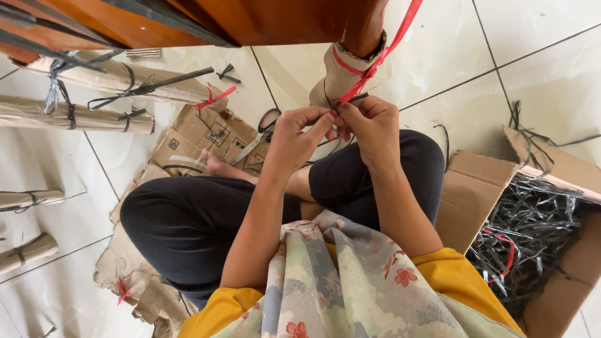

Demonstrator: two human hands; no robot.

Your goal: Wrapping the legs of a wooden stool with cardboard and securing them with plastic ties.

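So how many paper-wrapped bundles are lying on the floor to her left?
4: two long wrapped bundles at upper left, one above the other; two shorter at the left edge. More may lie outside the frame.

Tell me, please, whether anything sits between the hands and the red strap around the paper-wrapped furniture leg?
Nothing visible does. The left hand and right hand already pinch the red strap just below the paper-wrapped leg. The scissors lie off to the left on the cardboard.

Open brown cardboard box point(551, 206) of dark strips at right; flattened printed cardboard point(206, 141) on floor.
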